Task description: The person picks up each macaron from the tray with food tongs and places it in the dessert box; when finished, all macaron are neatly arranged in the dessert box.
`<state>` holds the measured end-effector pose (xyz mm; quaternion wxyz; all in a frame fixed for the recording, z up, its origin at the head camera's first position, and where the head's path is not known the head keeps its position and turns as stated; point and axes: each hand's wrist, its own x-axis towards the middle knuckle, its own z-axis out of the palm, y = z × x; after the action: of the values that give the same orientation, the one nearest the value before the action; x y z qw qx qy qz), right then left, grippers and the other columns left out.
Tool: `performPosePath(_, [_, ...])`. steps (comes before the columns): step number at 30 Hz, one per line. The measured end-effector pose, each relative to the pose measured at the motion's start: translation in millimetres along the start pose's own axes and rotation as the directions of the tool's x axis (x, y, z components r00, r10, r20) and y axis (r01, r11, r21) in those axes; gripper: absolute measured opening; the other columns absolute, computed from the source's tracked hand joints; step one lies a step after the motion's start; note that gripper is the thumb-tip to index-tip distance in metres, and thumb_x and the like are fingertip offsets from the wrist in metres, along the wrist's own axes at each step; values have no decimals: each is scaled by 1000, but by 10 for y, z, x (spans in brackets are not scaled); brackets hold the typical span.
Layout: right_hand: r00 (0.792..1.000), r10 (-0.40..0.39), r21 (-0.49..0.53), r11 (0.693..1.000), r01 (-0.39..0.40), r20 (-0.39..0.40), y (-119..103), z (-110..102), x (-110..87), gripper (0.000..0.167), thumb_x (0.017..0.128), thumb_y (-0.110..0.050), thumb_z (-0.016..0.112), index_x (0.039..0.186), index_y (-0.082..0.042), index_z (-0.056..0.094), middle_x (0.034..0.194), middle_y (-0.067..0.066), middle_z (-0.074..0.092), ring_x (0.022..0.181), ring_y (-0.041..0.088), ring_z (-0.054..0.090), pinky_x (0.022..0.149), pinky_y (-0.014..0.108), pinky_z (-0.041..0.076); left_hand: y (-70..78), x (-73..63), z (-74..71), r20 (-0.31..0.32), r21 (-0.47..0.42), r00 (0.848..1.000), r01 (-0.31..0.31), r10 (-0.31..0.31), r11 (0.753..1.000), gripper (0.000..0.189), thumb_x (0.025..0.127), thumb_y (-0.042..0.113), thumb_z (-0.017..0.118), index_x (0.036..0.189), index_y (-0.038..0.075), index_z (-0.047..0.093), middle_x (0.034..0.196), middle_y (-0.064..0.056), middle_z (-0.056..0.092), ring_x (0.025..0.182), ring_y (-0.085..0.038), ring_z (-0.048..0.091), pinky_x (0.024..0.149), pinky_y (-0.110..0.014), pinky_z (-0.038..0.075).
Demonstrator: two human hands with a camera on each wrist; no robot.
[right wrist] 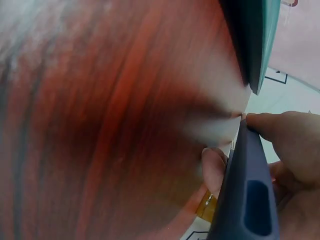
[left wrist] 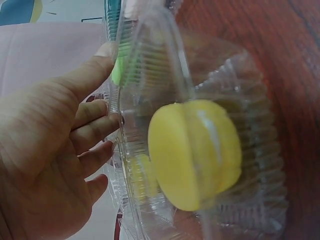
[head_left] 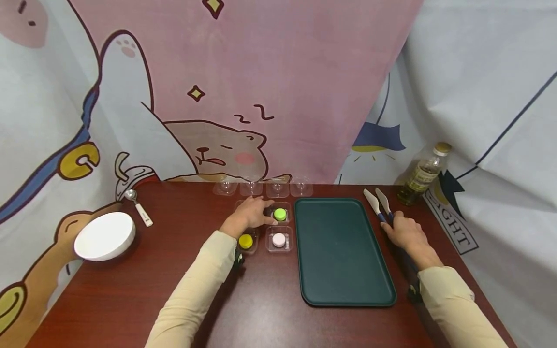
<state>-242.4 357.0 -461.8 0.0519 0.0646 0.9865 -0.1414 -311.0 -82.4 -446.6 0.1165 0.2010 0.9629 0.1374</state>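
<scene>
My left hand (head_left: 250,212) reaches over the clear plastic boxes, thumb and forefinger spread at the left side of the box with a green macaron (head_left: 280,214). Whether the fingertips touch that box I cannot tell. Nearer to me, a yellow macaron (left wrist: 195,155) and a pale pink macaron (head_left: 279,240) sit in their own open boxes. Another yellow piece (left wrist: 142,175) shows in the left wrist view, largely hidden by my hand in the head view. My right hand (head_left: 406,232) grips blue-handled tongs (right wrist: 250,195) with white tips, low over the table right of the tray.
A dark green tray (head_left: 344,251) lies between my hands. Behind it on the right stands an oil bottle (head_left: 422,176). At left are a white bowl (head_left: 106,237) and a scoop (head_left: 141,210). The raised clear lids (head_left: 277,188) line the back edge before a printed cloth.
</scene>
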Motion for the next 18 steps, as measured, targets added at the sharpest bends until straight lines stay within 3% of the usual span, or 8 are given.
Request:
performPosePath(10, [1000, -2, -51, 999, 4, 24, 12, 5, 4, 53, 98, -40, 61, 112, 10, 53, 92, 30, 64, 73, 41, 63, 57, 48, 49, 13, 26, 4, 17, -8, 1000, 2, -2, 1000, 75, 91, 49, 73, 154, 20, 46, 156, -9, 49, 154, -30, 30, 128, -49, 16])
performPosePath(18, [999, -16, -33, 999, 17, 32, 16, -17, 13, 53, 97, -41, 62, 111, 10, 53, 91, 31, 63, 72, 39, 62, 58, 48, 49, -2, 25, 12, 17, -13, 1000, 13, -13, 1000, 75, 91, 49, 73, 154, 21, 45, 157, -8, 48, 154, -30, 29, 129, -50, 15])
